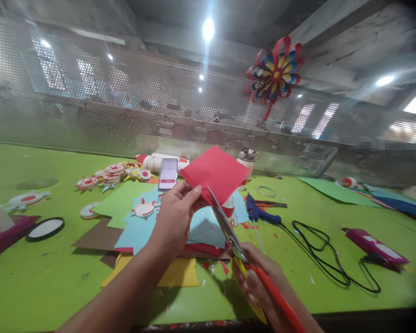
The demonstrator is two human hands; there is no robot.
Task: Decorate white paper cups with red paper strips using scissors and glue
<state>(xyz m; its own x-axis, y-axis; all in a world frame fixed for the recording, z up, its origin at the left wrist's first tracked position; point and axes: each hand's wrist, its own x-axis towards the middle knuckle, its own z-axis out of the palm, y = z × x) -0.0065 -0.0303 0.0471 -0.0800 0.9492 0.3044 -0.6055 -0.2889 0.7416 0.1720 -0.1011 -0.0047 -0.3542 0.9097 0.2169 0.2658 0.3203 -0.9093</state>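
Observation:
My left hand [176, 217] pinches a sheet of red paper [217, 173] by its near corner, thumb on top, and holds it up above the table. In my right hand [266, 282] is a pair of scissors [230, 233] with red and yellow handles. The blades point up and away from me, and their tips meet the red paper's near edge beside my left thumb. Beneath my hands lies a pile of coloured paper, with light blue sheets [138, 236], a brown sheet [99, 240] and yellow paper [178, 273].
A blue glue gun [261, 212] with a black cord [319, 252] lies right of the pile. Small round paper pieces [114, 173] are heaped at the left. A phone [168, 175] stands behind the pile. Red scraps [223, 267] litter the green table [298, 296]. A pinwheel [276, 74] hangs above.

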